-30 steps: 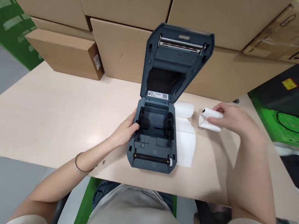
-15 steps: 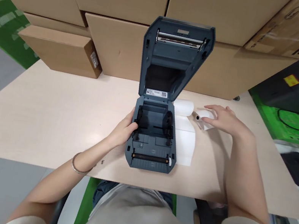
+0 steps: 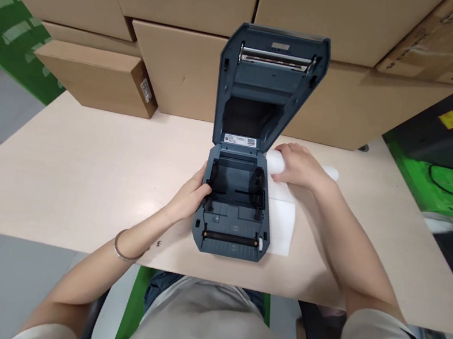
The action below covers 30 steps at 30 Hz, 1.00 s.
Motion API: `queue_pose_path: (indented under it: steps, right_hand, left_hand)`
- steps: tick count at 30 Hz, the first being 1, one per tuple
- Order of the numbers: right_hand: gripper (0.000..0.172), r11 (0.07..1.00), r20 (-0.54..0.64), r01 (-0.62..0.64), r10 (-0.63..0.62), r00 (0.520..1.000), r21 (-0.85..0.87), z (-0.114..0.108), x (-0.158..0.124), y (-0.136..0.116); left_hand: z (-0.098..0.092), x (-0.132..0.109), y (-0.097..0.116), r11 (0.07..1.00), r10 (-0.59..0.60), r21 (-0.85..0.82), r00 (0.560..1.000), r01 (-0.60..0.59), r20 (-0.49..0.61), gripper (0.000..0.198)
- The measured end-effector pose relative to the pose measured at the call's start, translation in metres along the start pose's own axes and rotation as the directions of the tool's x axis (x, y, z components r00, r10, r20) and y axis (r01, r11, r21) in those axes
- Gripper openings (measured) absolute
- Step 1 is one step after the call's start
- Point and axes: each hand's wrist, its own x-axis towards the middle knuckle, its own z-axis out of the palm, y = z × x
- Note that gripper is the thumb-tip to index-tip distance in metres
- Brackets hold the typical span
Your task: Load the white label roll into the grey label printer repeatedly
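Observation:
A dark grey label printer (image 3: 234, 213) stands on the table with its lid (image 3: 263, 82) raised, its paper bay bare. My left hand (image 3: 189, 195) grips the printer's left side, thumb over the rim. On the other side, my right hand (image 3: 299, 166) is wrapped around a white paper roll (image 3: 275, 162) lying against the printer's right side. A loose strip of white label paper (image 3: 282, 226) spreads from this roll toward the front, partly under the printer's edge. A second white roll (image 3: 331, 172) shows behind my right wrist, mostly hidden.
Stacked cardboard boxes (image 3: 182, 74) wall off the table's (image 3: 76, 178) back edge, close behind the raised lid. A flatter carton (image 3: 94, 76) sits at the back left. To the right are a dark case (image 3: 447, 132) and a black cable (image 3: 446, 189) on green.
My right hand has moved left from the second, smaller-looking roll and closed around the roll beside the printer. My left hand stays on the printer.

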Motion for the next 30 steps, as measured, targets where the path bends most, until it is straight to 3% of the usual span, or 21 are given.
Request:
queue_pose_path:
  steps: [3, 8, 10, 13, 16, 19, 30]
  right_hand:
    - [0.064, 0.999, 0.031, -0.032, 0.032, 0.999, -0.027, -0.016, -0.021, 0.004]
    - [0.061, 0.993, 0.049, -0.102, 0.099, 0.994, 0.063, -0.062, -0.08, 0.007]
    - [0.059, 0.992, -0.017, -0.051, 0.053, 0.998, 0.118, -0.079, -0.092, -0.007]
    - [0.058, 0.986, -0.122, 0.066, -0.047, 0.991, 0.154, -0.092, -0.085, -0.049]
    - [0.058, 0.979, -0.144, 0.139, -0.117, 0.983, 0.149, -0.083, -0.058, -0.094]
    - [0.056, 0.975, -0.121, 0.208, -0.198, 0.973, 0.079, -0.067, -0.034, -0.118]
    - [0.054, 0.977, 0.0, 0.209, -0.21, 0.978, -0.049, -0.04, -0.012, -0.122]
  left_hand:
    - [0.001, -0.001, -0.001, 1.0, 0.004, 0.0, 1.0, -0.004, 0.003, 0.081]
    - [0.002, -0.002, 0.003, 1.0, 0.024, -0.013, 1.0, -0.024, 0.009, 0.077]
    - [0.002, -0.003, 0.005, 0.997, 0.071, -0.032, 0.997, -0.071, 0.023, 0.073]
    - [0.002, -0.003, 0.007, 0.997, 0.072, -0.028, 0.997, -0.071, 0.017, 0.073]
    - [0.002, -0.003, 0.009, 1.0, 0.007, -0.006, 1.0, -0.007, -0.003, 0.079]
    - [0.002, -0.003, 0.012, 1.0, -0.016, 0.015, 1.0, 0.016, -0.003, 0.08]
    - [0.0, -0.004, 0.005, 0.999, -0.032, 0.037, 0.999, 0.032, -0.005, 0.079]
